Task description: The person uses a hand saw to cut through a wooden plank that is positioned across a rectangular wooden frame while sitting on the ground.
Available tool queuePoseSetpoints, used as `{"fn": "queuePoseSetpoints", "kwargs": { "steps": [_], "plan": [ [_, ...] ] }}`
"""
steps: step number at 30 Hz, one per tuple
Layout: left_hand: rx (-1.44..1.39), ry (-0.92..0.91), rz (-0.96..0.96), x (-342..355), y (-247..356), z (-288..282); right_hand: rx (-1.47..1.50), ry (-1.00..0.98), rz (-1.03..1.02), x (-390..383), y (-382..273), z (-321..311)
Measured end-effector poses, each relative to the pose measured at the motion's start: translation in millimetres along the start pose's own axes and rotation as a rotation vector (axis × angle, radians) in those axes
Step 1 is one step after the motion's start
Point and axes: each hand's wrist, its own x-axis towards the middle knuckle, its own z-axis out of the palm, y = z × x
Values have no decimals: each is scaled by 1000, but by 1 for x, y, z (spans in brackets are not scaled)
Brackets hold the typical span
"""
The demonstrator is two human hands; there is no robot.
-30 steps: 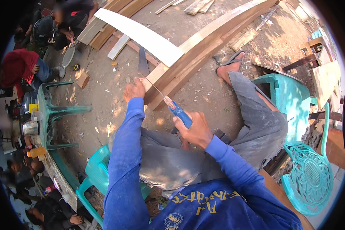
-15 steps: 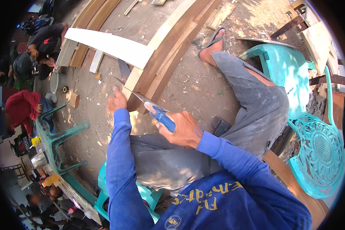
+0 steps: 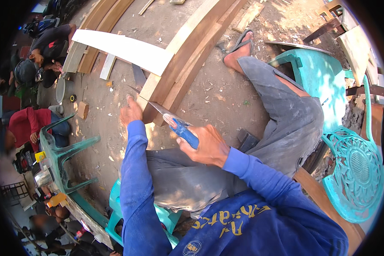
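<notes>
**Right hand keeps its clasp on the saw at the timber's end**

With twelve o'clock at the top of the head view, the saw (image 3: 186, 135) lies near the dial's centre, its handle angled toward ten. The right hand (image 3: 207, 146) wraps firmly around that blue handle. The blade crosses the near end of the brown timber (image 3: 179, 64), which runs from the ten o'clock side up toward twelve; a thin tip pokes out beyond the timber's far edge.

The left hand (image 3: 131, 112), toward ten o'clock, sits right at the timber's end; whether its fingers grasp the wood or only rest against it, I cannot tell.

At eleven, a white board (image 3: 121, 49) has one end over the timber. The sandalled foot (image 3: 240, 53) stands at one, and a turquoise chair (image 3: 318, 81) is between two and three.

Compared with one second ago, the whole view has swung: timber, white board and both hands now appear farther toward nine o'clock, and the chair has shifted that way too. Against half a second ago, saw, hands and timber hold nearly the same arrangement. The clearest change is at nine, where the co-worker in red (image 3: 23, 128) now bends lower, one hand dropped farther down.
</notes>
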Motion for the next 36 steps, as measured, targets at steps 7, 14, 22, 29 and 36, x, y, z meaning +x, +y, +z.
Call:
{"fn": "queuePoseSetpoints", "kwargs": {
  "steps": [7,14,22,29,36],
  "plan": [
    [-6,-9,-9,-4,-5,-4,45,-5,-22,-54,1,-33],
    [13,7,31,-4,-2,7,6,-6,33,21,-8,-1],
    [22,60,-14,-3,-5,-3,53,-5,-32,-58,-4,-40],
    [11,33,37,-5,1,6,-19,-8,41,22,-8,-2],
    [28,71,19,0,-12,2,35,-9,5,-78,-11,-48]
  ]
}}
